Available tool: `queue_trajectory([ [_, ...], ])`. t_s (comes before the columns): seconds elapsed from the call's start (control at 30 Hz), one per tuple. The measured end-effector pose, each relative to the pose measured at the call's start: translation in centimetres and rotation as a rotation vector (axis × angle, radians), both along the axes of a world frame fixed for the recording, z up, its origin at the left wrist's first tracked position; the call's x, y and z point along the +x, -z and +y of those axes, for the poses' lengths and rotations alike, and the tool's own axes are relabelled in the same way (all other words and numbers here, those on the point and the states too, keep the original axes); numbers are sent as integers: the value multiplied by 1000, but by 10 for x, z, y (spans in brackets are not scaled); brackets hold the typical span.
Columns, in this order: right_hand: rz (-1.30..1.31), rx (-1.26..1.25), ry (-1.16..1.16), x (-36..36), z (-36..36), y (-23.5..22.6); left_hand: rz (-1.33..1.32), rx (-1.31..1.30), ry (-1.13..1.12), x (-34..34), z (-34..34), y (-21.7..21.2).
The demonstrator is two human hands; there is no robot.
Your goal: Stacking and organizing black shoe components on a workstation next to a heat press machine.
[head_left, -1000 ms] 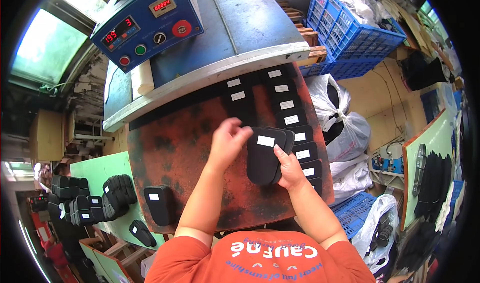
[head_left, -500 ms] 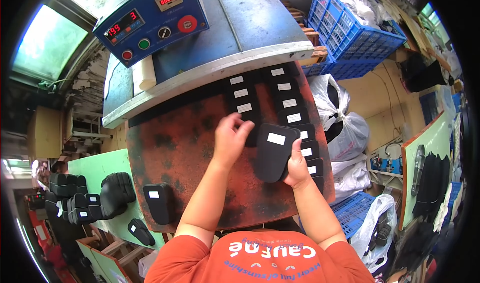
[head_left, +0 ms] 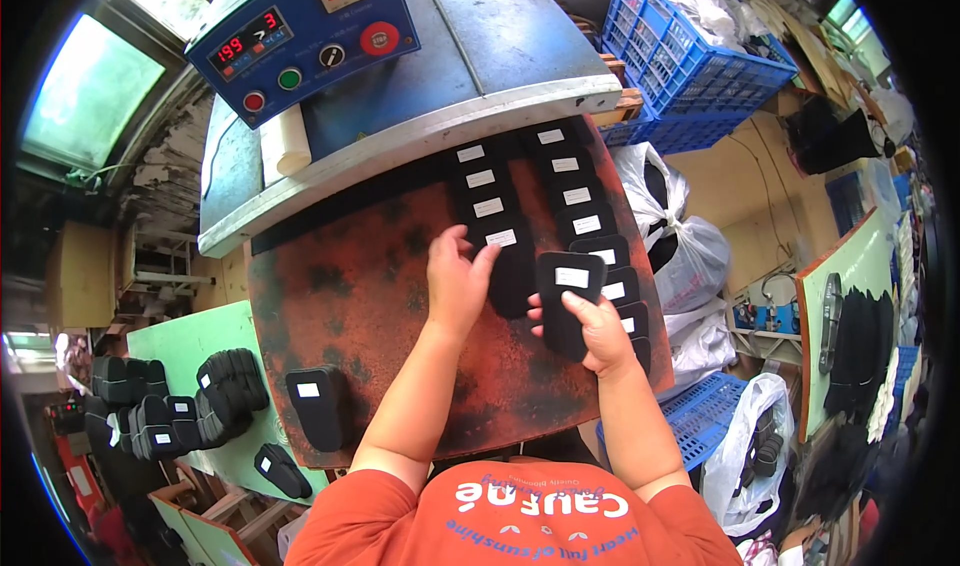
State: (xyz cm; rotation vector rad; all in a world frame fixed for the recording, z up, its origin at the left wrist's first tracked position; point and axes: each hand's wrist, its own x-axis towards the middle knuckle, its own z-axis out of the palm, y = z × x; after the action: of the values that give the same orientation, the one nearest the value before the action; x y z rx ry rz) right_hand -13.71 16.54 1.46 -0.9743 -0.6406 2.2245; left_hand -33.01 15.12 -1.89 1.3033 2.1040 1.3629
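My left hand (head_left: 458,281) presses its fingertips on a black foam insole (head_left: 512,266) with a white label, the nearest piece of a row lying on the rusty orange work plate (head_left: 370,316). My right hand (head_left: 592,331) holds another black labelled insole (head_left: 566,296) just to the right, low over the plate. Two overlapping rows of the same black insoles (head_left: 560,181) run back toward the machine. One single insole (head_left: 318,406) lies at the plate's near left corner.
A blue press machine with a control panel (head_left: 300,36) and a white roll (head_left: 287,141) stands behind the plate. Blue crates (head_left: 690,66) and plastic bags (head_left: 680,256) sit to the right. Stacks of black insoles (head_left: 170,406) rest on a green board at left.
An insole has been laid onto the left row under my left hand, which moved up to it. My right hand now holds a fresh insole slightly further right.
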Motion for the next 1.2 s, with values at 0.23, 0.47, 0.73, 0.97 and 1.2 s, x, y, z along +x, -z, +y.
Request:
queue_trajectory([
  [0.23,-224,193,28,-6,-13,0,-599,-110,58,14,-21,0],
  [0.47,-625,581,-8,0,-31,-4,-176,-110,20,1,-26,26],
  [0.73,-368,576,-114,26,-67,-20,552,7,-314,-43,-139,-57],
  [0.97,-269,575,-444,10,-117,-1,-252,-397,-538,-114,-274,-34],
  [1.2,362,11,-439,-25,-133,33,-909,32,-67,12,-217,-33],
])
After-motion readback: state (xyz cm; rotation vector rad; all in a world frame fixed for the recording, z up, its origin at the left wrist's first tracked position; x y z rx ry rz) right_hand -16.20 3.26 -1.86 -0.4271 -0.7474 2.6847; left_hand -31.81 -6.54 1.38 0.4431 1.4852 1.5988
